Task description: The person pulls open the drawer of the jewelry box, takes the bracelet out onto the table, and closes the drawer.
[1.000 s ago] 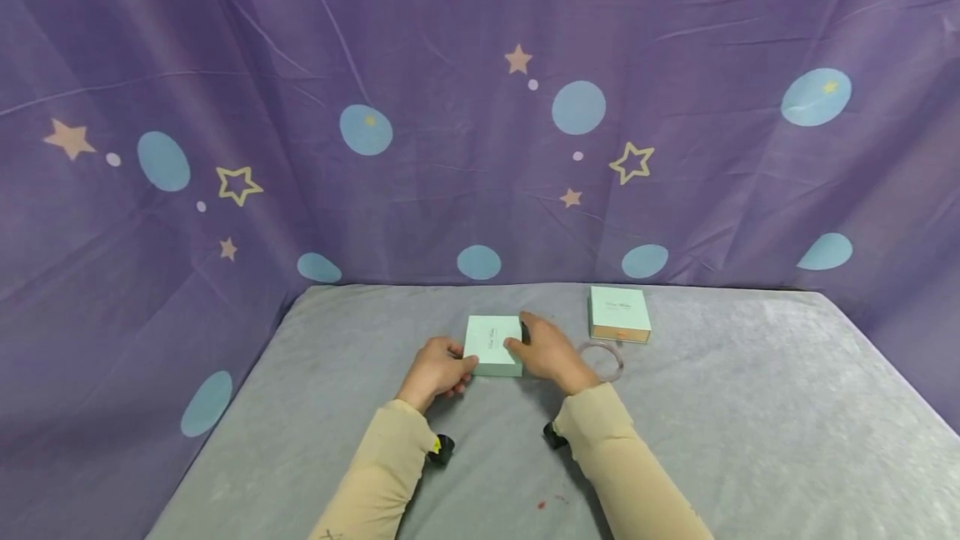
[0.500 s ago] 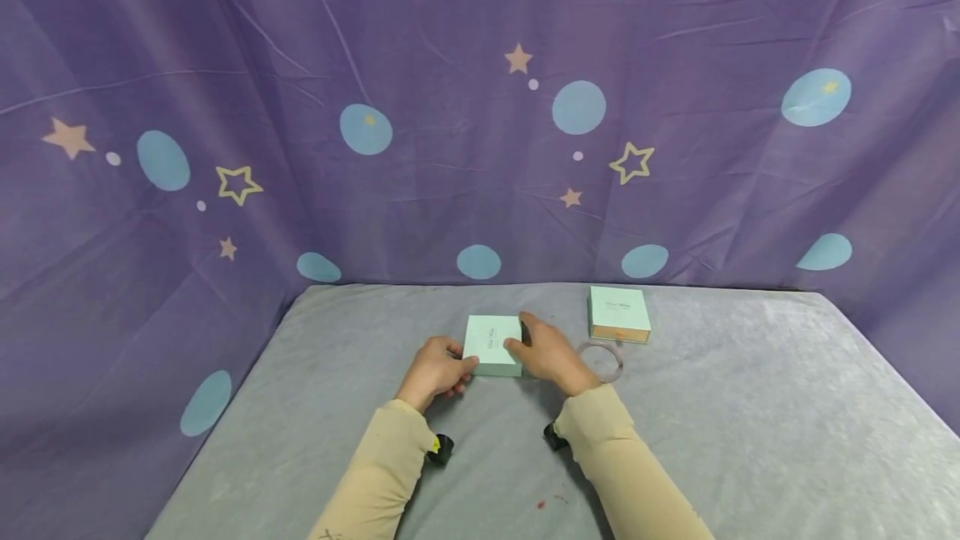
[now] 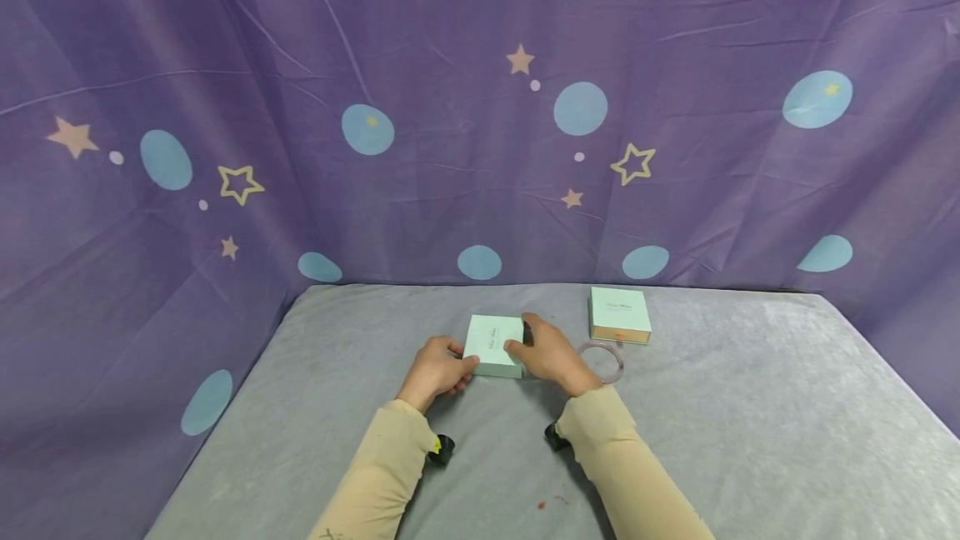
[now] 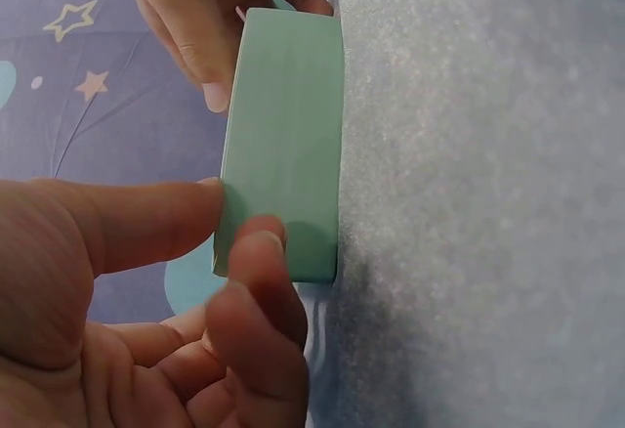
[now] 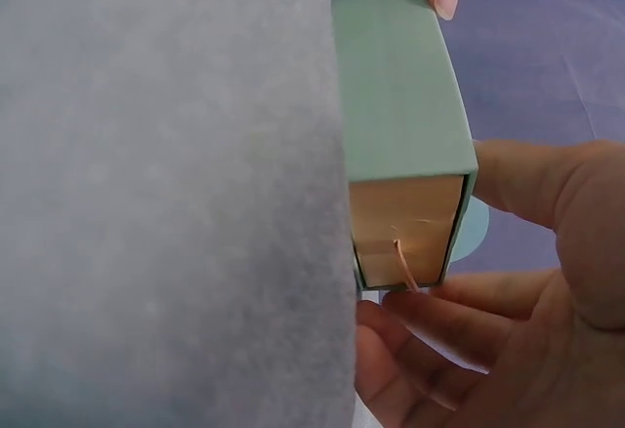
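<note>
Ring (image 3: 620,363), pale pinkish, circular, partly hidden by the right hand (image 3: 550,352). Square mint-green card near box (image 3: 491,348), print too small to read, sits on grey cloth (image 3: 750,432); left hand (image 3: 435,371) and right hand fingers clamped on it. Matching far box (image 3: 618,312) beyond. Boxes: two; ring: one.

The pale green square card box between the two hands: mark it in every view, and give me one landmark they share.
Head: the pale green square card box sits just below centre, between left hand and right hand.
Left wrist: box slightly left of and above centre.
Right wrist: box right of and above centre.
Shared landmark: the purple printed fabric curtain.
</note>
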The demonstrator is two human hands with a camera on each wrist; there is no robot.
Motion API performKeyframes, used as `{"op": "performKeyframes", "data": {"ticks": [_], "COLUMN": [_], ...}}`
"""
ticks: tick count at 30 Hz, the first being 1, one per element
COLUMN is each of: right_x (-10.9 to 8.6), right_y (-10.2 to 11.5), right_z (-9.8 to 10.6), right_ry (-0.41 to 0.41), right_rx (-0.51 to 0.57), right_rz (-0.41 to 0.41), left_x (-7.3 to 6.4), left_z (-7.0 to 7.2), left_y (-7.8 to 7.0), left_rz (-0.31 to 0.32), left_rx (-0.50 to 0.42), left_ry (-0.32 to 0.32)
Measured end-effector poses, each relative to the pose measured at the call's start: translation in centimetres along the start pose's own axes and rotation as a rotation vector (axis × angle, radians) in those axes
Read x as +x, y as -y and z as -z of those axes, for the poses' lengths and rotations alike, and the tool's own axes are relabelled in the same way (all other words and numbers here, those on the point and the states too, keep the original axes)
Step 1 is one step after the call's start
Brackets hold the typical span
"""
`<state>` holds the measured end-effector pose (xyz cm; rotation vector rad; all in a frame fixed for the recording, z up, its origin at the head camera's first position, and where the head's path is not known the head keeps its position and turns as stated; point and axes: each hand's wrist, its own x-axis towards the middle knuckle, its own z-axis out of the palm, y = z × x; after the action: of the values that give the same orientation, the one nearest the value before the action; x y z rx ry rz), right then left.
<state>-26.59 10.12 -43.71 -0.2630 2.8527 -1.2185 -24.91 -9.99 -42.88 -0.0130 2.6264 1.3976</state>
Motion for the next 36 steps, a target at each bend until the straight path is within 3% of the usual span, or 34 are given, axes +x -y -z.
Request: {"op": "performKeyframes", "data": {"ticks": [16,26,36], "right_x": [-0.32,-0.65,-0.73], "right_y": [0.28,0.50,0.63], "right_z": [0.23,0.40,0.52], "right_ry": [-0.016,-0.032,-0.051], "right_rx": [0.018,0.011,-0.020], "right_rz": [-0.037,-0.043,-0.034], "left_x": [0.48,0.42,0.35], "left_z": [-0.16,-0.09,-0.04], "left_y": [0.20,0.26,0.14], "left_rz": [0.030,-0.036,-0.048], "left_rx": [0.039,0.091,0.099], "left_ry": [-0.064,-0.097,-0.116]}}
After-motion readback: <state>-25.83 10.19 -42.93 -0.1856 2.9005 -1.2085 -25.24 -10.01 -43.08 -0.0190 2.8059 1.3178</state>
